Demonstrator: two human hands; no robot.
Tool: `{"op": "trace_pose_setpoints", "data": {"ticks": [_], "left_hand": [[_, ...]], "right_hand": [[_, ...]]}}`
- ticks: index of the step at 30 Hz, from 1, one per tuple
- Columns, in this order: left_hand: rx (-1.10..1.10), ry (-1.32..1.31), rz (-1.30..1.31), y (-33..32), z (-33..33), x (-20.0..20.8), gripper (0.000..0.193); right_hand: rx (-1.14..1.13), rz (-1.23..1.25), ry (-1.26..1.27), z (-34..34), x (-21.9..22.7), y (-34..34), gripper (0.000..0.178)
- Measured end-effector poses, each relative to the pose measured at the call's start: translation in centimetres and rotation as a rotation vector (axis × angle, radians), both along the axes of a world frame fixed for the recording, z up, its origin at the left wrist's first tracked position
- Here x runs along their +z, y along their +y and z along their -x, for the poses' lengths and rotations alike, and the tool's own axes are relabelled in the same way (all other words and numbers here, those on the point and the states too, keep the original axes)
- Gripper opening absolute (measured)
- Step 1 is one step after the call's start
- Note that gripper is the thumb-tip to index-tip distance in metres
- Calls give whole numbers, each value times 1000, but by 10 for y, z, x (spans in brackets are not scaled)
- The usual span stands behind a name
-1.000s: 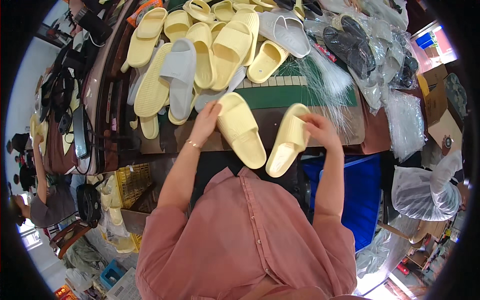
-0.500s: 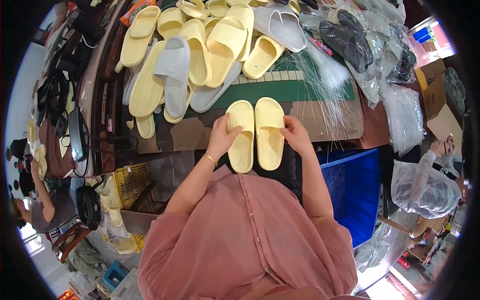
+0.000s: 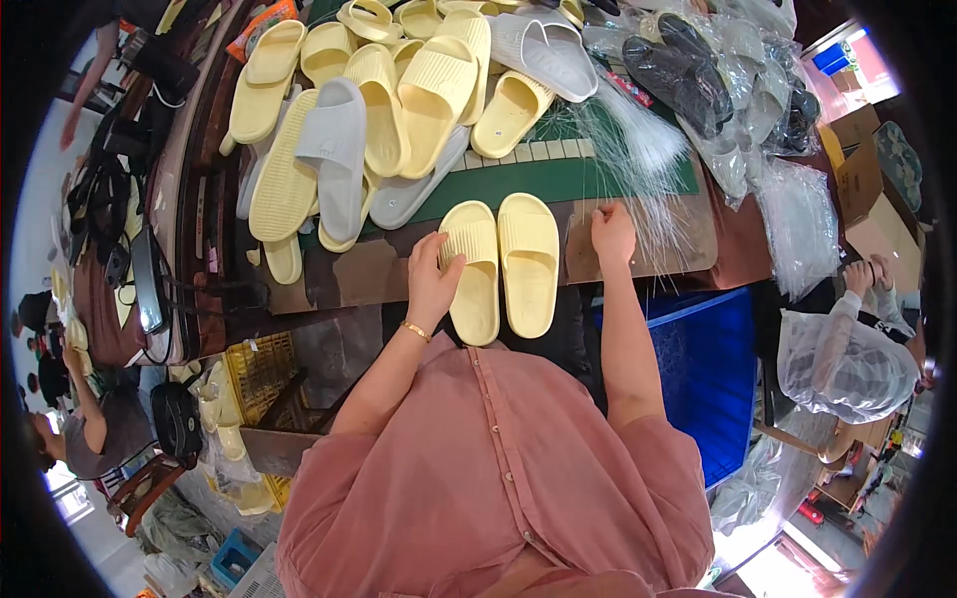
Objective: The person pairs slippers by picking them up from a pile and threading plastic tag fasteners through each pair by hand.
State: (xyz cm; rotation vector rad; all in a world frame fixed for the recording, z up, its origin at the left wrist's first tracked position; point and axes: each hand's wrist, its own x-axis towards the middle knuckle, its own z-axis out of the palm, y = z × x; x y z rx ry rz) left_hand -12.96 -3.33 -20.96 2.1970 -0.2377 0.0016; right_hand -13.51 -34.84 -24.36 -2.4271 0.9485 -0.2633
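Note:
Two pale yellow slide sandals lie side by side at the table's front edge, toes away from me. My left hand (image 3: 431,281) grips the left slide sandal (image 3: 478,299) by its ribbed strap, thumb over the strap's near edge. The right slide sandal (image 3: 529,289) has neither hand on it. To its right, over the brown tabletop, my right hand (image 3: 614,237) is closed with fingers curled together. A bundle of thin clear strands (image 3: 648,145) fans out just beyond that hand. Whether the fingers pinch a strand cannot be made out.
A heap of yellow and grey slides (image 3: 384,110) covers the far left of the table. Bagged dark sandals (image 3: 678,75) and clear plastic bags (image 3: 796,224) lie at right. A blue bin (image 3: 703,399) stands below. People sit at both sides.
My right hand has let go of the right slide sandal and moved right, toward the clear strands. My left hand stays on the left sandal. The view has shifted slightly.

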Motion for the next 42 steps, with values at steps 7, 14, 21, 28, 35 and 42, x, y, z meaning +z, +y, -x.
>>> {"op": "trace_pose_setpoints", "data": {"ticks": [7, 14, 21, 28, 35, 42], "left_hand": [[5, -74, 33, 0, 0, 7, 37], [-21, -104, 9, -7, 1, 19, 32], [-27, -96, 68, -4, 1, 17, 31], [-29, -79, 71, -4, 2, 14, 29], [-66, -94, 63, -15, 5, 20, 27], [-46, -85, 44, -5, 3, 16, 26]], "right_hand": [[131, 58, 29, 6, -4, 1, 18], [284, -244, 25, 31, 6, 6, 20], [111, -152, -105, 68, 33, -37, 20], [-39, 19, 353, 121, 49, -77, 23], [41, -110, 496, 132, 30, -69, 17], [0, -781, 37, 122, 75, -77, 14]]}}
